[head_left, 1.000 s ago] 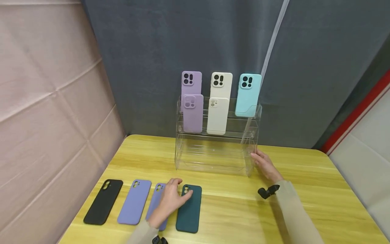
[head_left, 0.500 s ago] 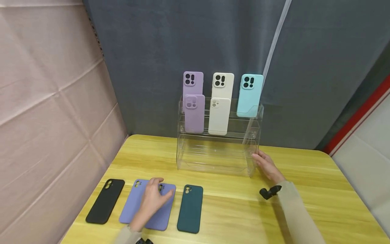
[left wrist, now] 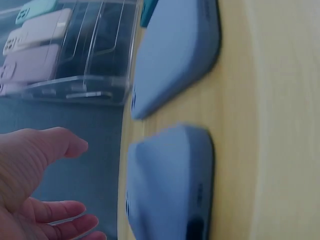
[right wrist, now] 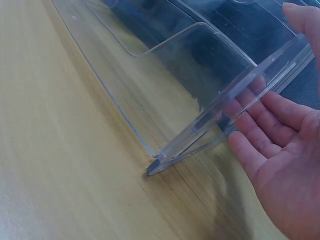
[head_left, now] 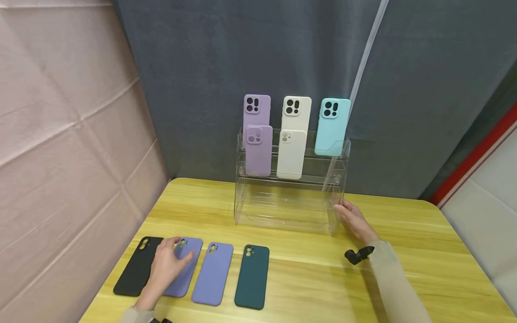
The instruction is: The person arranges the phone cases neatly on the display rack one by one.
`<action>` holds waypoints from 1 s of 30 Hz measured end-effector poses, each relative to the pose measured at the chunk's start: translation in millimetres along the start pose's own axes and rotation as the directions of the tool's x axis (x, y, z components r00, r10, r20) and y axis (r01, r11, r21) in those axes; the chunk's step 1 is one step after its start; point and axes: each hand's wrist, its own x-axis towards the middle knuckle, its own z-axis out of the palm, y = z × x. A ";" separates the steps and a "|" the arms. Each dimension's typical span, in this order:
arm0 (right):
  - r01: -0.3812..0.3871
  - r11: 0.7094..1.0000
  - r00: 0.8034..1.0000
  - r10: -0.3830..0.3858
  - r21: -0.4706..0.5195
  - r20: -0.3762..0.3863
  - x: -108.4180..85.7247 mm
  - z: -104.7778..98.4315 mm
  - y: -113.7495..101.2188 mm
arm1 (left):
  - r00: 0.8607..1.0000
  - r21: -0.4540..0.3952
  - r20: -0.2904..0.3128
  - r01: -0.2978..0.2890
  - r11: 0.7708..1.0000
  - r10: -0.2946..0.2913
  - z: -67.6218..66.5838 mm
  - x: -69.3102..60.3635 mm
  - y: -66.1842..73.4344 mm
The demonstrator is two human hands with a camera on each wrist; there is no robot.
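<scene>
My left hand (head_left: 164, 264) hovers with fingers spread over the black phone case (head_left: 135, 269) and the left periwinkle phone case (head_left: 183, 271), partly covering both. In the left wrist view the thumb and fingers (left wrist: 52, 212) are apart with nothing between them. To the right lie a second periwinkle phone case (head_left: 212, 274) and a dark green phone case (head_left: 252, 277). My right hand (head_left: 355, 220) rests against the right side of the clear acrylic display rack (head_left: 282, 220). In the right wrist view its fairly straight fingers (right wrist: 265, 120) meet the clear side panel, thumb extended.
Phone cases stand in the rack's upper tiers: lilac (head_left: 258, 152) ones at left, white (head_left: 291, 154) ones in the middle, and a turquoise one (head_left: 332, 128) at top right. The rack sits near the back of the wood-grain table (head_left: 299, 278), before a grey curtain (head_left: 194, 89).
My left hand has moved left, from between the green and right periwinkle cases to over the left periwinkle and black cases. The right hand has stayed at the rack.
</scene>
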 end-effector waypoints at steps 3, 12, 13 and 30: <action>0.004 1.000 1.000 -0.004 0.001 0.013 -0.1 0.0 -0.4 | 1.000 0.014 0.002 0.028 1.000 -0.028 -10.4 0.2 -13.0; 0.008 1.000 0.999 -0.008 0.009 0.035 -1.5 -1.8 -0.6 | 0.996 0.070 -0.052 0.075 0.995 -0.072 -28.2 9.4 -47.3; 0.007 1.000 0.999 -0.007 0.009 0.031 -1.5 -1.8 -0.5 | 0.996 0.079 -0.052 0.078 0.994 -0.075 -29.2 11.0 -50.3; 0.014 1.000 1.000 -0.014 0.010 0.014 -2.2 1.2 -0.3 | 0.978 0.153 -0.010 0.207 0.966 -0.208 -37.0 21.7 -75.1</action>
